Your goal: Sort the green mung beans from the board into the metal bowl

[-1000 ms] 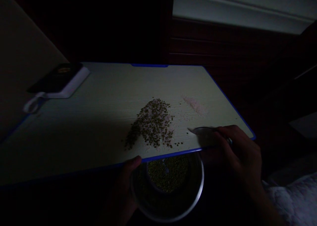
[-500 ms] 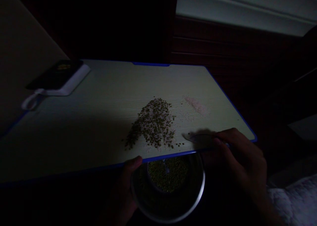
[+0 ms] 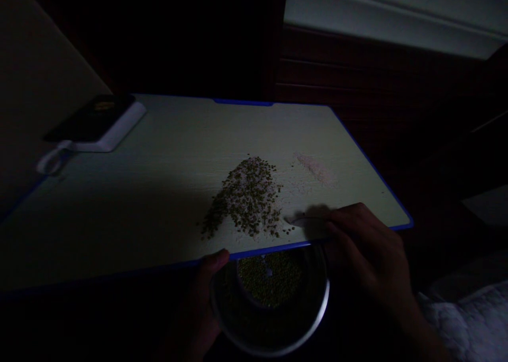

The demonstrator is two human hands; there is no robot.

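Note:
A mixed heap of green beans and pale rice-like grains lies on a light folding table with a blue edge. To the right of it is a separate streak of pale grains. My right hand pinches the handle of a spoon, whose tip rests on the tabletop close to a few loose beans. Below the front edge, my left hand grips the left side of a metal bowl, its thumb up against the table edge. Green beans fill the bottom of the bowl.
At the table's back left lies a dark-topped white device with a strap loop. A beige panel rises on the left. Whitish patterned fabric shows at lower right. The room is very dim.
My right hand has slid left with the spoon, bringing the spoon's tip nearer the heap. My left hand and the bowl stay practically where they were.

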